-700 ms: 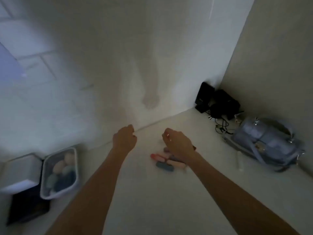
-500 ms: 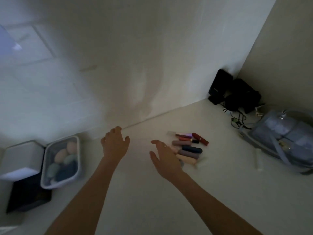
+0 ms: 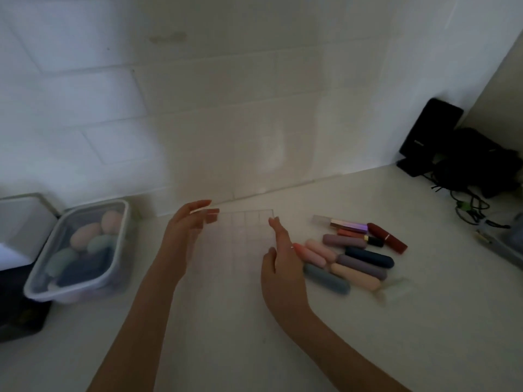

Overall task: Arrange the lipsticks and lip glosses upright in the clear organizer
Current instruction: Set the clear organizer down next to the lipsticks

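Note:
A clear organizer with a grid of small cells stands on the pale counter, faint and hard to see. My left hand is at its left side, fingers spread against its upper left corner. My right hand rests along its right side, fingers apart. Whether either hand grips it I cannot tell. Just right of my right hand lies a pile of lipsticks in pastel, navy and grey tubes, flat on the counter. A dark red lipstick and a lip gloss with a metallic cap lie at the pile's far side.
A clear tub of coloured makeup sponges sits at the left, beside a white box. Black devices and tangled cables fill the back right corner. A tiled wall rises right behind the organizer.
The view has brightened and the organizer now shows between my hands. Both hands opened from loose fists and spread to its two sides. My right hand moved off the lipstick pile.

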`<state>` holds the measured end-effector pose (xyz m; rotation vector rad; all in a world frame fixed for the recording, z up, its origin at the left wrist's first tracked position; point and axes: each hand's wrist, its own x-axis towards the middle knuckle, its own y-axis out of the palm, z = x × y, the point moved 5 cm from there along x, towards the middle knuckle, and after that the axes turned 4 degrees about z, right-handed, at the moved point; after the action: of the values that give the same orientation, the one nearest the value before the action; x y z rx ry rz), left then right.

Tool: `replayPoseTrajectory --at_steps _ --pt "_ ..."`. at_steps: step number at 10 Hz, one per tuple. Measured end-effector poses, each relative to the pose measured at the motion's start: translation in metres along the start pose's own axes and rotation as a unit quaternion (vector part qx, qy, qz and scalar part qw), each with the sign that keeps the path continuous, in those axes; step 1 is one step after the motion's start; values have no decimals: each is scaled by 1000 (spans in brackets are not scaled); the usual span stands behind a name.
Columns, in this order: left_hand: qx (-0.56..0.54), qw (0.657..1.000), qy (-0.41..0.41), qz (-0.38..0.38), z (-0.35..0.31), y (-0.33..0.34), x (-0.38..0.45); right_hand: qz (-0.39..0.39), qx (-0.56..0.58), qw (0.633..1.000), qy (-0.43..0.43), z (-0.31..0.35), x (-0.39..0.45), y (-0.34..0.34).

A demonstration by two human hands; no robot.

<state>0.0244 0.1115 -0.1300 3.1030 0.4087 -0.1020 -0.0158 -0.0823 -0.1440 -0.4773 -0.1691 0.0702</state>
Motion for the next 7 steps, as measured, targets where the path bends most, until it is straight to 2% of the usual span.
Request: replayPoseTrajectory --at_steps 2,3,4,5,6,7 --pt "-19 996 80 36 15 -2 -2 -48 8 996 -72 -3 -9 0" --pt "-8 997 76 13 12 -1 -3 -138 -79 986 -58 -2 -16 0" --pt "-32 997 67 13 14 -1 -14 -129 -341 929 54 12 -26 -6" --pt "-32 995 85 30 11 -1 -22 -103 -472 876 16 -3 -22 -3" --pt "-59 994 82 40 8 2 -25 -153 -149 977 12 7 -29 -14" --pt "-72 993 84 40 9 1 -25 -77 -112 988 -68 4 -27 -5"
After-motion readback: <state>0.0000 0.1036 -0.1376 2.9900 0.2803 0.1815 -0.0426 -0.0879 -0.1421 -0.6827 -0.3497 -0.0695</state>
